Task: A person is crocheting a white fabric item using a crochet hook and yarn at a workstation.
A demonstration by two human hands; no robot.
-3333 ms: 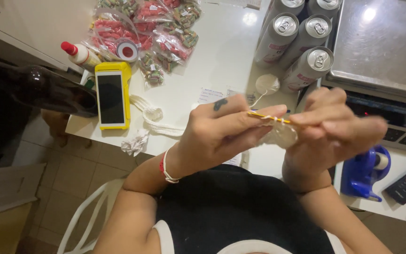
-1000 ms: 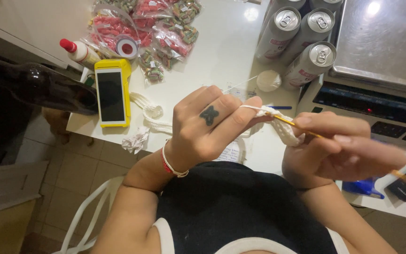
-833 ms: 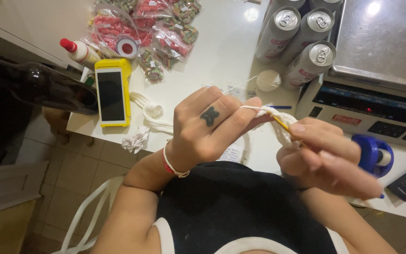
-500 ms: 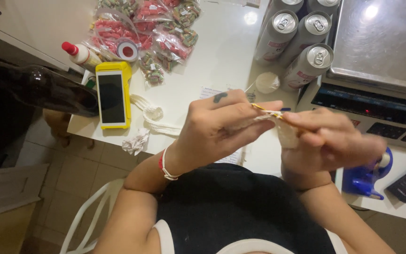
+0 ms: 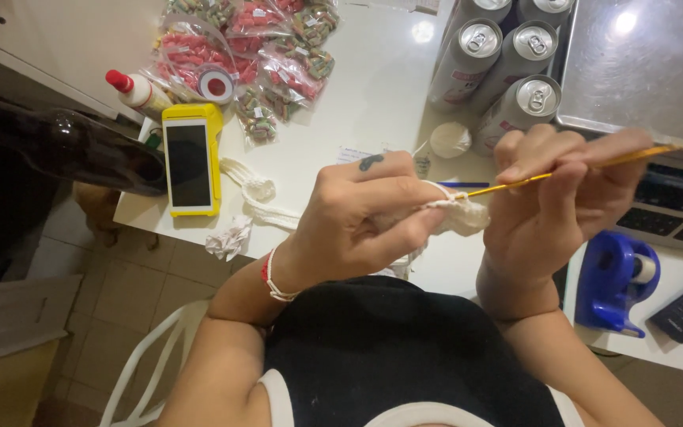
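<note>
A yellow crochet hook (image 5: 571,170) is held in the right hand (image 5: 563,205), pinched between the thumb and the curled fingers. Its long axis runs nearly level across the view, rising slightly toward the right: the hooked tip points left into the work, and the butt end sticks out past the knuckles toward the upper right, over the edge of a metal tray (image 5: 642,63). A small cream crochet piece (image 5: 456,215) is gripped in the left hand (image 5: 365,217), clenched between thumb and fingers, with a strand of cream yarn drawn over the forefinger. The piece is touched by the hook's tip, and both are held above the near edge of the white table (image 5: 373,95), in front of the chest.

On the table, clear bags (image 5: 254,47) are piled at the far side; small red and green sweets are seen inside them, and a roll of tape lies against them. Three drink cans (image 5: 499,67) lie side by side beside the tray, their tops closed. A blue tape dispenser (image 5: 618,281) with a roll of tape in it stands near the right wrist. A yellow handheld terminal (image 5: 190,162) lies face up at the left, beside a dark glass bottle (image 5: 65,146) lying on its side. A glue bottle with a red cap (image 5: 136,88) is seen just behind it. A crumpled tissue (image 5: 229,237) rests at the table's edge.
</note>
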